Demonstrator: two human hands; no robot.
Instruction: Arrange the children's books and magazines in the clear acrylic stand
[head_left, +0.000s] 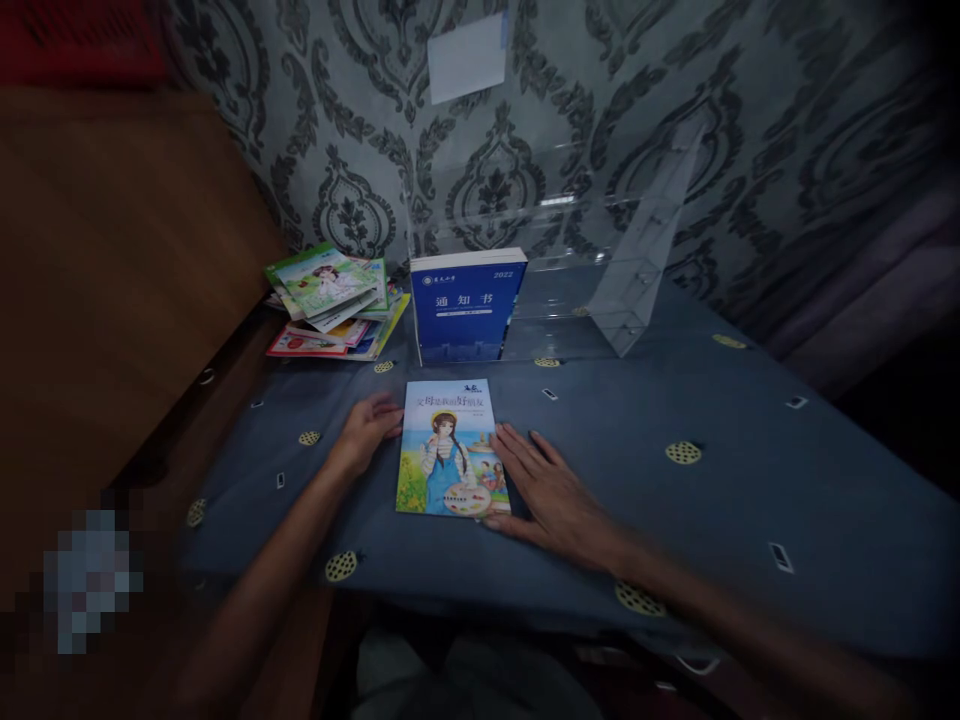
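A thin illustrated book (445, 450) lies face up on the patterned cloth, its cover showing a figure with braids in blue overalls. My left hand (367, 434) is at the book's left edge, fingers loosely extended towards the cover. On the other side, my right hand (551, 492) rests with its fingers apart, fingertips at the right edge and thumb near the lower right corner. Neither hand is wrapped round the book. Just behind it, a thick blue book (469, 310) marked 2022 stands upright at the left end of a clear plastic rack (626, 270).
A loose pile of colourful books (330, 290) sits at the back left. The dark blue tablecloth (600, 430) carries pineapple prints. A brown box-like surface (112, 270) borders the left side. Patterned wallpaper with a white card (467, 58) rises behind the rack.
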